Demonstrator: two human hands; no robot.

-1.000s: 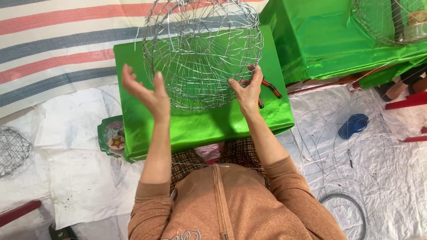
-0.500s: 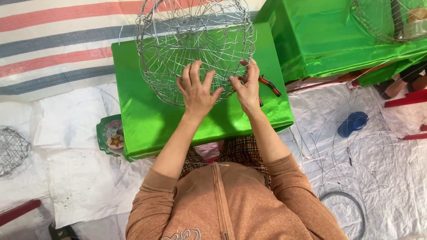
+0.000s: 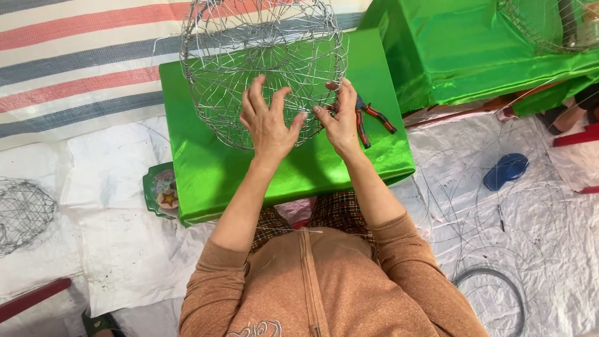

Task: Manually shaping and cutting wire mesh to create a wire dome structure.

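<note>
1. Working over the green-covered counter (image 3: 206, 168), we kept the round wire basket frame (image 3: 265, 62) resting on its top, rim toward us, so both hands could reach the near edge.
2. We laid our left hand (image 3: 268, 122) flat against the near wall of the frame, fingers spread and open, pressing rather than gripping; this appeared to steady the frame against rolling.
3. We set our right hand (image 3: 340, 118) just beside the left, fingertips pinched closed on a strand of the mesh at the rim. Which exact strand it held we could not tell.
4. We left the red-handled pliers (image 3: 371, 115) lying on the counter, touching the back of the right hand's side, so the tool stood within immediate reach.
5. We noted a second green-covered block (image 3: 449, 56) to the right, loose wire coils (image 3: 493, 287) on the white floor sheet (image 3: 112, 249), a blue object (image 3: 506, 170) near them, and another wire mesh form (image 3: 22, 212) well apart at left.
</note>
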